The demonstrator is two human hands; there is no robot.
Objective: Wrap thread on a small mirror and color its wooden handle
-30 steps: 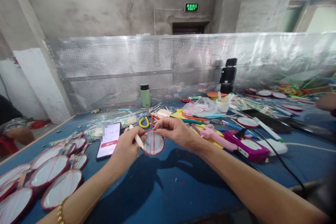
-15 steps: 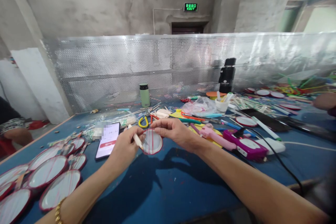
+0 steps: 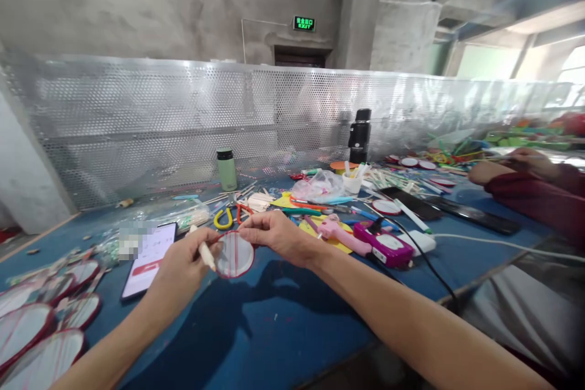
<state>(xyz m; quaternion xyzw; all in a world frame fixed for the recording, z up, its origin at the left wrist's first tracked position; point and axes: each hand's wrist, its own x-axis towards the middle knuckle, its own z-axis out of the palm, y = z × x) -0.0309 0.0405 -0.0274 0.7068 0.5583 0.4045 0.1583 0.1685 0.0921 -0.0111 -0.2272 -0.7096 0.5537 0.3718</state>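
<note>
My left hand [image 3: 185, 265] is closed round a small round white disc with a red rim [image 3: 234, 254] and its pale stick handle [image 3: 203, 252], held just above the blue table [image 3: 292, 323]. My right hand [image 3: 270, 234] pinches the top edge of the same disc, where thin red thread crosses its face. Several finished red-rimmed discs [image 3: 31, 329] lie at the left edge of the table.
A phone with a lit screen [image 3: 148, 259] lies left of my hands. A pink glue gun [image 3: 340, 236], a purple-and-white device [image 3: 386, 248] with a black cable, a green bottle [image 3: 226, 169], a black flask [image 3: 359, 135] and craft clutter fill the far side. Another person's red-sleeved arm [image 3: 530, 192] rests at the right.
The view has swung to the right, so everything shifted left in the picture and the person at the right came into sight. My hands keep their hold on the disc.
</note>
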